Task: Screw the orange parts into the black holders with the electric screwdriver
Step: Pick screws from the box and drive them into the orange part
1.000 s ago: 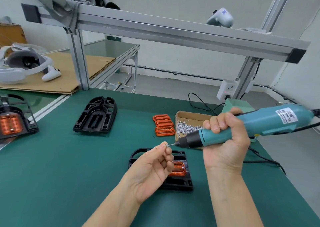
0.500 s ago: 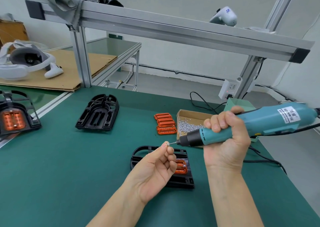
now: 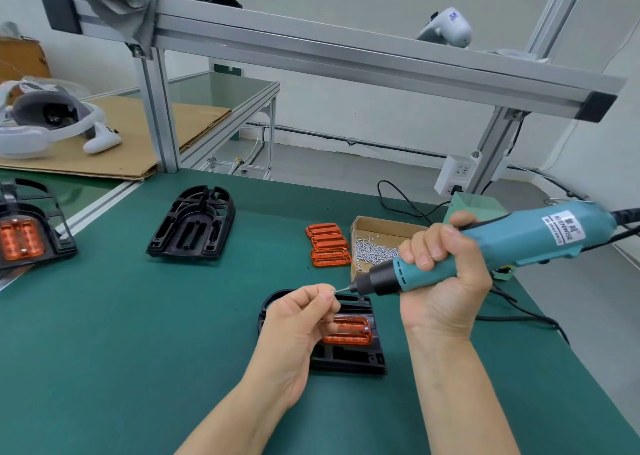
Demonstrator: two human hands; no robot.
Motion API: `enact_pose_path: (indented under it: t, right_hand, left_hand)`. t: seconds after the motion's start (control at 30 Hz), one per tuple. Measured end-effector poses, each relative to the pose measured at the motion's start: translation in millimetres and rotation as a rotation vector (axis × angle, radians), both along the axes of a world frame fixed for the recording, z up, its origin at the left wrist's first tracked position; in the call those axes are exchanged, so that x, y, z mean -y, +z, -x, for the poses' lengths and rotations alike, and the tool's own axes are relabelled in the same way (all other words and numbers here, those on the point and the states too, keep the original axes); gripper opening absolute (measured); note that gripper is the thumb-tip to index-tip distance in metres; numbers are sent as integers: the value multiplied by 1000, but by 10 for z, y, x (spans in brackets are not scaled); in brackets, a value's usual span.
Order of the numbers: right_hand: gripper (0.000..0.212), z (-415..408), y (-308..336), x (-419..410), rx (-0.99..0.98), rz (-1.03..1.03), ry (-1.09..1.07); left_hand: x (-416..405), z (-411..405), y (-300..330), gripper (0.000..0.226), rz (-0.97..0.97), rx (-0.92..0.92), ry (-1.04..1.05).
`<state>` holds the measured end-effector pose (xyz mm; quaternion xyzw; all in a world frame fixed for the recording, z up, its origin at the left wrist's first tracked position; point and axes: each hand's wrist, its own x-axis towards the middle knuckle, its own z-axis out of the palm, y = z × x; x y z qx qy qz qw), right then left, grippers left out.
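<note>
My right hand grips the teal electric screwdriver, held nearly level with its bit pointing left. My left hand pinches a small silver screw against the bit's tip. Below both hands a black holder lies on the green mat with an orange part seated in it; one screw head shows at the part's right end. My left hand hides the holder's left half. Several loose orange parts are stacked behind, beside a cardboard box of screws.
An empty black holder lies at the middle left. A holder with an orange part fitted sits at the left edge. Aluminium frame posts and a crossbeam stand behind. The screwdriver's cable trails right. A headset rests on cardboard far left.
The view has shifted slightly. Both hands stay together with the screw at the bit tip; they have dipped a little toward the holder.
</note>
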<state>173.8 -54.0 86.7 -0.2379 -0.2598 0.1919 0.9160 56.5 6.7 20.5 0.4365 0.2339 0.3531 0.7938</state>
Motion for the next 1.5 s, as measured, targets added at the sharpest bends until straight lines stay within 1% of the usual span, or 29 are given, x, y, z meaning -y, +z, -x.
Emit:
enact_pose_path:
  t: [0.23, 0.3, 0.4, 0.43, 0.5, 0.57, 0.63, 0.73, 0.8, 0.87, 1.0, 1.13, 1.33, 1.5]
  right_hand:
    - [18, -52, -9, -17, -22, -16, 15]
    - [18, -71, -7, -24, -27, -13, 27]
    - [18, -105, -8, -38, -17, 8, 39]
    - [18, -115, -13, -47, -10, 20, 46]
    - [19, -129, -36, -69, 5, 55, 66]
    - [20, -133, -73, -104, 18, 103, 94]
    - [21, -128, -112, -147, 34, 159, 121]
    - [21, -116, -153, -214, 85, 237, 153]
    - [21, -110, -171, -256, 126, 286, 175]
    - [21, -102, -184, -296, 167, 337, 196]
    - [20, -68, -208, -366, 233, 403, 230]
    - [20, -44, -228, -405, 291, 436, 239]
    - [19, -19, -211, -466, 370, 483, 230]
    - [19, 18, -158, -543, 441, 535, 322]
  left_hand:
    - [-34, 2, -3, 15, -88, -57, 22]
    - [-52, 19, 4, 15, -141, -102, 27]
    - [-126, 92, 24, 12, -234, -161, 89]
    - [-170, 122, 15, 14, -261, -180, 129]
    - [-270, 194, -24, 19, -342, -266, 207]
    - [-339, 268, -68, 24, -456, -384, 213]
    - [-372, 328, -103, 38, -585, -517, 109]
    - [-369, 373, -177, 78, -873, -734, -102]
    - [-357, 359, -219, 96, -1018, -807, -150]
    - [-362, 342, -244, 105, -1083, -849, -139]
    - [-381, 341, -267, 110, -1128, -869, -120]
    - [-378, 347, -277, 111, -1084, -814, -111]
    - [-379, 342, -269, 110, -1066, -806, -107]
    - [-390, 340, -292, 112, -1053, -813, -101]
